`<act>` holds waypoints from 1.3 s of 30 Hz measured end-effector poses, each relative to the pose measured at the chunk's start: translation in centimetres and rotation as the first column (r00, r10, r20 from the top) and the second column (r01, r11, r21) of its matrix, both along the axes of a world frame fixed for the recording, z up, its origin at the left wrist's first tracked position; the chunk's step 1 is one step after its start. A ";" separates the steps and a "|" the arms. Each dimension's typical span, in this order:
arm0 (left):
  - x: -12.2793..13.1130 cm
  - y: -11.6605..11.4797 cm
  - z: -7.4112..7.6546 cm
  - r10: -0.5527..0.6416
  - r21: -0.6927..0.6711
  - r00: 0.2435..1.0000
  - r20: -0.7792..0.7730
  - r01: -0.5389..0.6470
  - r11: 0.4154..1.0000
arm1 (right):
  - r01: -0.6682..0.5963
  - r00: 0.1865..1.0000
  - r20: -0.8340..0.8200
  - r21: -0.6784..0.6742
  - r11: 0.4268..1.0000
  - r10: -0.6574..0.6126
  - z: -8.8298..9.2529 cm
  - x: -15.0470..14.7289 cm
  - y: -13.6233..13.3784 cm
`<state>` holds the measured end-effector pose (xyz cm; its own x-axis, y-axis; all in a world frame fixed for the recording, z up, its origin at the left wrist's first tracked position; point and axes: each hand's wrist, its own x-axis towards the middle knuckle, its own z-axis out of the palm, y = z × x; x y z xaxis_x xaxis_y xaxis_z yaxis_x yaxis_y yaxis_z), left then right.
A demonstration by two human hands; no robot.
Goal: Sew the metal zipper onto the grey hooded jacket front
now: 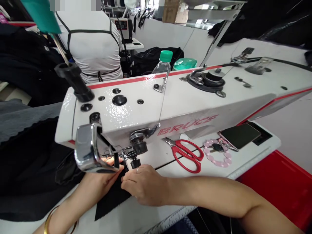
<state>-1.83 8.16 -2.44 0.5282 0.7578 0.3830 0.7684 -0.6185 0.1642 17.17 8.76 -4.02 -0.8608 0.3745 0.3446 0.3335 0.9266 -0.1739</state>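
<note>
A white sewing machine (136, 110) spans the view, with a piece of black fabric (112, 198) under its needle end. My left hand (103, 177), a gold bangle on its wrist, has its fingers closed on the fabric's edge. The shiny chrome guard (85, 148) covers part of those fingers. Close by on the right, my right hand (147, 185) is curled with its fingertips pinching the same fabric, just below the black tension knob (138, 144). A ring is on one finger. The needle and presser foot are mostly hidden.
Red-handled scissors (187, 154), a pink bead bracelet (212, 159) and a phone (240, 135) lie on the machine bed at right. Dark cloth (31, 175) is heaped at left. Behind the machine stand a green-capped bottle (165, 60) and a seated person (95, 48). A red bin (282, 188) is at right.
</note>
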 end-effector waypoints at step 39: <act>-1.6 1.4 0.4 -0.068 -0.014 0.989 -0.135 0.067 0.998 | 0.100 0.990 0.098 0.000 0.995 -0.100 -0.3 -0.7 1.6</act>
<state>-3.38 9.59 -2.04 0.6247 0.7220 0.2974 0.7405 -0.6687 0.0681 16.48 10.37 -4.35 -0.8483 0.4619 0.2590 0.4400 0.8869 -0.1407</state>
